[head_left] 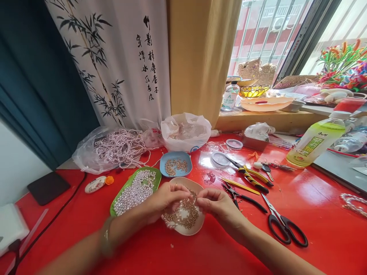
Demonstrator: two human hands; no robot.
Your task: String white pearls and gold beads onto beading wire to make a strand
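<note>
Over a white plate [197, 228] of small gold beads [189, 217], my two hands come close together. My left hand [172, 196] is closed, thumb and fingers pinched, with a short strand of white pearly beads [171, 223] hanging below it across the plate's left rim. Facing it from the right, my right hand [215, 202] is also closed in a pinch at the fingertips. Whatever lies between those fingertips is too small to make out. Left of the plate stands a green tray [117, 198] of loose white pearl beads [136, 193]; behind is a blue dish [172, 154] with gold beads [175, 166].
To the right lie black scissors [282, 223], black-handled pliers [243, 198], yellow-black pliers [249, 175] and yellow tweezers [239, 185]. A drink bottle [315, 143] stands farther right. At the back are bagged pearl strands [120, 147] and a white plastic bag [186, 131].
</note>
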